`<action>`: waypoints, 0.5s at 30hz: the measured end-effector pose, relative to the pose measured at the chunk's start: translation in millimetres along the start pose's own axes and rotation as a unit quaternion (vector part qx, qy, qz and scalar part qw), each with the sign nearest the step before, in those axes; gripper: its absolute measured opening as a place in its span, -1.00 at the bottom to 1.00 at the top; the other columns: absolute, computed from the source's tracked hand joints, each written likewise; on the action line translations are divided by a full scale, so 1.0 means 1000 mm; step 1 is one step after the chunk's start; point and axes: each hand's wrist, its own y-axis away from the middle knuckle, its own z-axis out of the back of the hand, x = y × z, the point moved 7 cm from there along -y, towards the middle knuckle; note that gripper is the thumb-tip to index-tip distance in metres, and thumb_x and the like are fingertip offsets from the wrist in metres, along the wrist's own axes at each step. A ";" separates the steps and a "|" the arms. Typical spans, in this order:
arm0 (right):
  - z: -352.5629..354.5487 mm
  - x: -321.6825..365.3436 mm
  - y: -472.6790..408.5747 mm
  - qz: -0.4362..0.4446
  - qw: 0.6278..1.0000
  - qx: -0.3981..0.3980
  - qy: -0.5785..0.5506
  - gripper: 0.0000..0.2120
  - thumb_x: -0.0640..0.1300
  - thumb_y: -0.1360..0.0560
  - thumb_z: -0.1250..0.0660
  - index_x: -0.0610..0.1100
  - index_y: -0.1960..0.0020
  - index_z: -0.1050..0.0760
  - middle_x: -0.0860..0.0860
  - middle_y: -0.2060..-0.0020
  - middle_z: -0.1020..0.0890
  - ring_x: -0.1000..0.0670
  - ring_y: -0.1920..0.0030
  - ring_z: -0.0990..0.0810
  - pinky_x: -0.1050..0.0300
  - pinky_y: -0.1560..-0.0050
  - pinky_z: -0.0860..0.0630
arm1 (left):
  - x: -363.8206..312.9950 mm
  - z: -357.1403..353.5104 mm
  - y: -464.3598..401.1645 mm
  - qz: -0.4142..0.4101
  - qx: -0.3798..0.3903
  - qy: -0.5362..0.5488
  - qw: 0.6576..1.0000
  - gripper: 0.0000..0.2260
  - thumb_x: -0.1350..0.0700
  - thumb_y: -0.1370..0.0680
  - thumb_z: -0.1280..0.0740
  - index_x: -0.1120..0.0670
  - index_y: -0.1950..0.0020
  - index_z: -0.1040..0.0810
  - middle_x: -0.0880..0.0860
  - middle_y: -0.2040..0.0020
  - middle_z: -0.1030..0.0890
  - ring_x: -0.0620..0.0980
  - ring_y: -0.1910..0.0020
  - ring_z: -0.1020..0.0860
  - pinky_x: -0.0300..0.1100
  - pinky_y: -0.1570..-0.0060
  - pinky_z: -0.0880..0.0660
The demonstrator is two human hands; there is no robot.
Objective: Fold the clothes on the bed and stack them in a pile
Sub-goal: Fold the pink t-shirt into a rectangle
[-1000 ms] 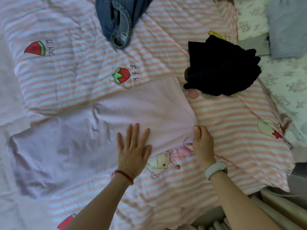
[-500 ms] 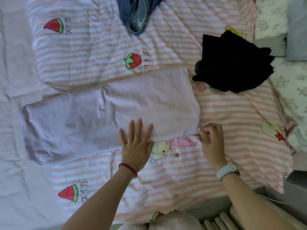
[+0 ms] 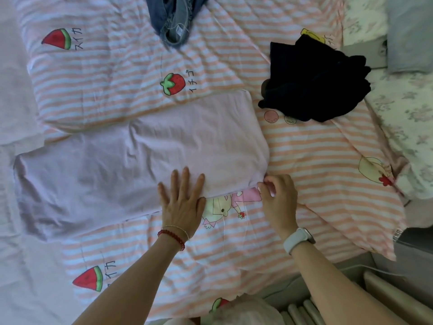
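Striped quilt (image 3: 316,160) with fruit prints, spread over bed as folding surface. Landmark: pink garment (image 3: 140,156), laid flat across quilt, partly folded into long band.

Nearest, on near edge of pink garment: left hand (image 3: 181,199), fingers straight and spread, pressed flat, apparently to anchor cloth. Just right of it, at near right corner: right hand (image 3: 277,198), fingertips curled and pinching hem, probably to square corner or lift it for next fold.

Beyond right end of pink garment, apart from it: black garment (image 3: 314,83), crumpled, unfolded. Far beyond pink garment, at top edge of view: denim garment (image 3: 173,19), bunched, unfolded. No pile seen yet.
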 end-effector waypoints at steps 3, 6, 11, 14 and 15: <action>0.005 -0.002 -0.005 0.058 0.997 0.038 0.041 -0.95 -0.39 -0.39 -0.35 -0.29 0.17 -0.53 -0.18 0.16 -0.48 -0.22 0.21 -0.53 -0.15 0.14 -0.47 | 0.000 -0.003 0.002 -0.010 0.009 -0.001 1.000 -0.52 -0.06 -0.53 0.01 0.00 -0.42 -0.34 0.21 -0.44 -0.30 0.32 -0.41 -0.25 0.40 -0.26 -0.16; 0.007 -0.010 -0.013 0.112 0.980 0.080 0.146 -0.89 -0.43 -0.37 -0.32 -0.28 0.15 -0.52 -0.19 0.13 -0.49 -0.23 0.14 -0.51 -0.01 0.11 -0.32 | 0.002 -0.011 0.003 -0.014 0.021 0.005 1.000 -0.52 -0.11 -0.57 0.08 -0.10 -0.49 -0.14 0.13 -0.51 -0.14 0.26 -0.48 -0.08 0.34 -0.35 0.00; 0.004 -0.016 -0.006 -0.009 0.974 0.041 0.222 -0.87 -0.35 -0.41 -0.32 -0.22 0.06 -0.55 -0.18 -0.02 -0.49 -0.23 -0.03 -0.46 -0.01 0.02 -0.24 | 0.006 -0.022 0.002 -0.011 0.041 0.004 0.999 -0.50 -0.12 -0.61 0.07 -0.19 -0.46 0.29 0.05 -0.54 0.21 0.16 -0.49 0.26 0.26 -0.38 0.28; 0.010 0.020 0.011 0.045 0.975 -0.075 0.203 -0.76 -0.32 -0.41 -0.21 -0.21 -0.04 -0.51 -0.19 -0.07 -0.52 -0.21 -0.10 -0.46 -0.17 -0.07 -0.34 | 0.006 -0.016 0.002 -0.038 0.046 0.032 0.998 -0.50 -0.10 -0.62 0.06 -0.15 -0.50 0.21 0.02 -0.53 0.24 0.14 -0.49 0.27 0.25 -0.37 0.29; 0.001 0.040 0.016 0.111 0.971 -0.075 0.198 -0.71 -0.27 -0.43 -0.14 -0.18 -0.12 -0.48 -0.18 -0.11 -0.52 -0.16 -0.15 -0.43 -0.22 -0.15 -0.33 | 0.007 -0.011 0.004 -0.053 0.040 0.045 0.997 -0.50 -0.08 -0.62 0.03 -0.14 -0.51 0.17 0.00 -0.53 0.22 0.14 -0.50 0.23 0.24 -0.38 0.27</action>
